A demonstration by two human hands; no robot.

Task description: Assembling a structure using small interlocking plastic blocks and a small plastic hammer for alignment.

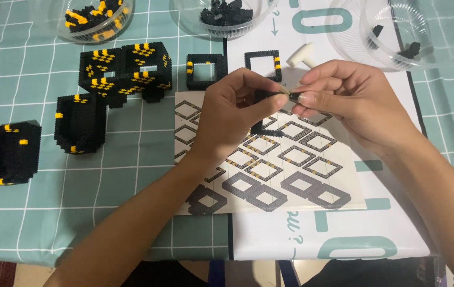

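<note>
My left hand (235, 114) and my right hand (338, 98) meet above an instruction sheet (269, 183) printed with diamond-shaped frames. Both pinch a small black brick piece (263, 111) between fingertips; part of it hangs below my left thumb. The hands hide most of the piece.
Black-and-yellow brick assemblies lie at left: two hollow blocks (12, 154) (80, 123) and a larger joined one (126, 72). Two square frames (206, 70) (263, 64) sit behind the hands, with a white tool (302, 55). Three clear bowls (91, 18) (224, 16) (402, 32) of bricks line the far edge.
</note>
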